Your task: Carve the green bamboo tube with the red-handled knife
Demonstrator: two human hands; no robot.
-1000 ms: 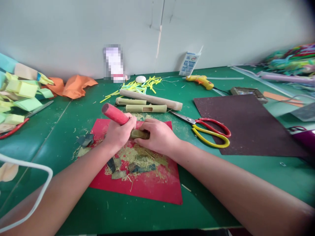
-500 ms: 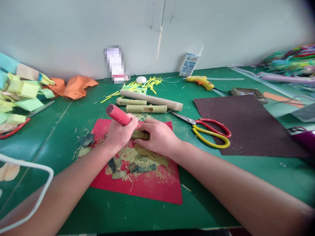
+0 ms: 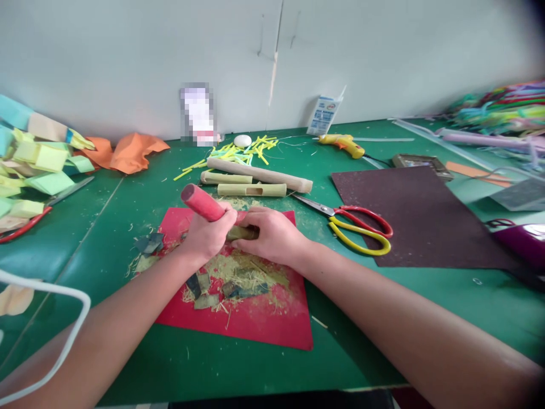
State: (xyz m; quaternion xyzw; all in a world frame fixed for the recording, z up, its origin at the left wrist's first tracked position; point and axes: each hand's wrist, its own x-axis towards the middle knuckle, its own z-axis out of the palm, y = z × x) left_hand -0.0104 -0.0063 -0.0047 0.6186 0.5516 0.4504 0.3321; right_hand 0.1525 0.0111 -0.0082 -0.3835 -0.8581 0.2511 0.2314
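My left hand (image 3: pixel 207 236) is closed round the red handle (image 3: pixel 200 203) of a tool that slants up to the left; its blade is hidden. My right hand (image 3: pixel 272 237) is closed over a short olive-green bamboo piece (image 3: pixel 242 233) and presses it onto the red mat (image 3: pixel 255 318). The two hands touch over the mat's upper half. Pale shavings and dark bark chips (image 3: pixel 232 281) lie heaped on the mat just below them.
Three bamboo sticks (image 3: pixel 259 176) lie behind the mat, with yellow strips (image 3: pixel 242 149) beyond. Red-and-yellow scissors (image 3: pixel 353 227), a dark brown sheet (image 3: pixel 421 218) and a yellow glue gun (image 3: pixel 343 143) are to the right. Folded coloured paper (image 3: pixel 38 170) piles up at left on the green table (image 3: pixel 106 216).
The red handle has shifted slightly right and back, with small movements of my left hand. My right hand stays pressed on the bamboo piece. The view has tilted a little.
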